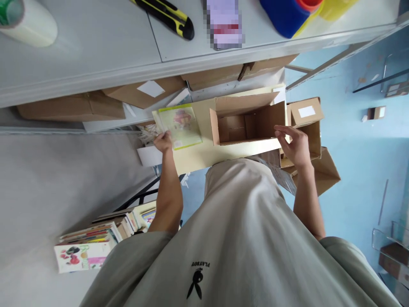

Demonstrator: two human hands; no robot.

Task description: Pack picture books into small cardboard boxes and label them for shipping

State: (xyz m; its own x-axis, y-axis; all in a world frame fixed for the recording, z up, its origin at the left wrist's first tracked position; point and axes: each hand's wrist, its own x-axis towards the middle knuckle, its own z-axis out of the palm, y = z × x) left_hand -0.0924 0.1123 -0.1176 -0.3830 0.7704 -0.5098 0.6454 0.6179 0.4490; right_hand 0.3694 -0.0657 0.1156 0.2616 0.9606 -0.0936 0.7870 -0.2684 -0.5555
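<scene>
Both hands work at a pale board that carries an open cardboard box. On the picture's left side, the left hand (163, 141) is closed on the lower corner of a thin green-edged book (180, 126) that lies flat on the board (194, 155), just beside the box. On the other side, the right hand (295, 145) has its fingers curled loosely and spread, resting against the side wall of the cardboard box (247, 123) without clasping it. The box stands with its flaps up and its inside shows only brown cardboard.

Below the hands, the person's grey T-shirt (243, 238) fills the lower middle of the view. Past the right hand, more brown cartons (306, 117) lie stacked and open, one with a white label. Near the left elbow, a stack of books (96, 238) lies with a colourful cover at the bottom edge.

Farther off, a grey tabletop (96, 47) runs along the top of the view. On it lie a roll of clear tape (27, 21), a yellow and black utility knife (169, 16), a blurred-out item, and blue, red and yellow plastic containers (300, 13). Flattened cardboard (73, 106) lies beneath its edge. A light blue floor shows on the right.
</scene>
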